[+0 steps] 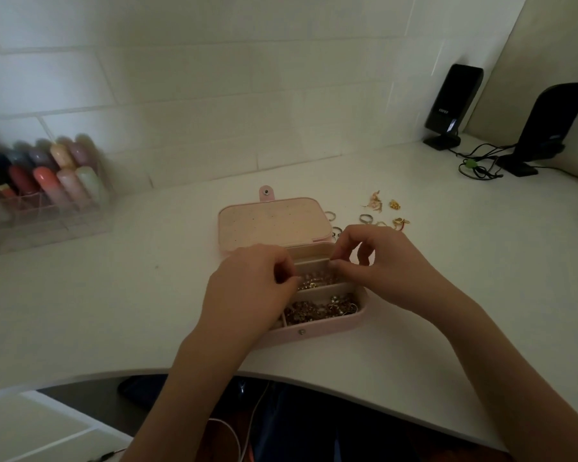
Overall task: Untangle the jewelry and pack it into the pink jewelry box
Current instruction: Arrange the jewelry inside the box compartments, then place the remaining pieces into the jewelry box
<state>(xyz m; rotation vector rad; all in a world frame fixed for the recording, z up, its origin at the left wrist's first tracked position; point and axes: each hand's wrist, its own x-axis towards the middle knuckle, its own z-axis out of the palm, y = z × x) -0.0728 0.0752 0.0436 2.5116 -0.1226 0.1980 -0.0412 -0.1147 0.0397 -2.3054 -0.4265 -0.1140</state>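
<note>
I'm looking down at the small pink jewelry box with its snap-tab lid (271, 225) thrown open toward the far wall, sitting on the white curved-edge desk (114, 311). Both hands are over its compartments. My left hand (251, 288) has its fingers curled in at the box's left side, and I can't tell whether they pinch a chain or just press into the tray. My right hand (374, 261) has thumb and forefinger drawn narrow together above the middle divider; something fine may be between them, but it's too small to confirm.

Progress looks well along, I'd say: the near compartment holds a heap of gold and pinkish beaded chains (317, 310), and more glittering chain (314, 280) lies in the middle slot. Still left outside: a scatter of silver and gold rings and small gold charms (381, 213) on the desk, just right of the lid.

Room to move: open desk left of the box, with a clear acrylic organizer of coloured tubes (44, 185) well away. Far right stand two black speakers (451, 108) with looping cables (477, 161). The near desk edge is close behind the box.
</note>
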